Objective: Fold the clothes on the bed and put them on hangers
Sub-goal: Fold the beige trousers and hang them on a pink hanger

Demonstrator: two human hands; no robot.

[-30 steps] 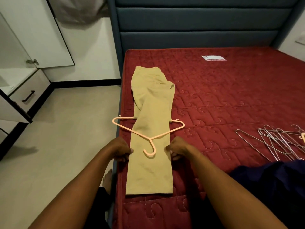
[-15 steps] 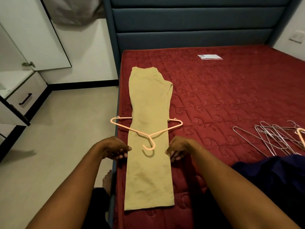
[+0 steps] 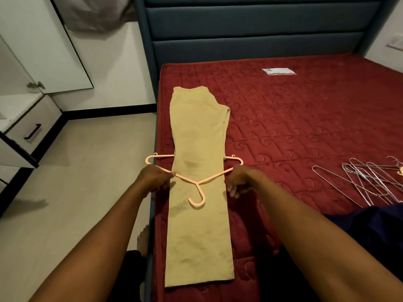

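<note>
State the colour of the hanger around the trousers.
The hanger is pale pink; head view.

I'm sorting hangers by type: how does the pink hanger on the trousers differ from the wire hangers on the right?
The pink hanger is thick and pale pink; the wire hangers are thin and silvery. The pink hanger lies alone, its bar under the beige trousers; the wire hangers lie bare in a loose overlapping pile. Both lie flat on the red mattress.
</note>
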